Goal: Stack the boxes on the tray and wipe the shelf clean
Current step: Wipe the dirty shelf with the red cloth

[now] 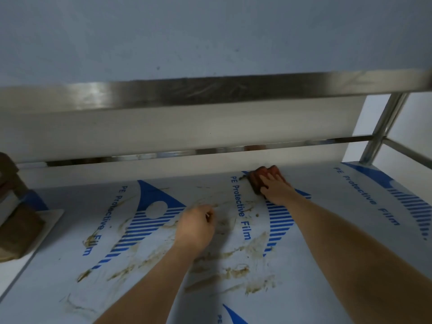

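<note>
Wipe step in hand. My right hand (277, 187) lies flat on the reddish-brown folded cloth (261, 177), fingers straight, pressing it down at the back of the shelf where the surface meets the rear upstand. Nothing curled round it, just palm pressure

Left hand (195, 226) rests mid-shelf with fingers curled under; whether it pinches anything I can't tell

The stainless shelf covered in white and blue protective film (350, 218) carries brown smears across the middle and front, densest between and below my hands. Area right of the cloth looks cleaner, though that's a judgement from one view

Brown cardboard boxes (16, 218) sit stacked on the white flat tray (50, 226) at the far left edge, only partly in frame, so stacking looks done

Next move as I read it: drag the cloth forward and left through the smear field, firm downward pressure, overlapping passes. Risk: the cloth just spreading the residue; may need refolding to a clean face
</note>
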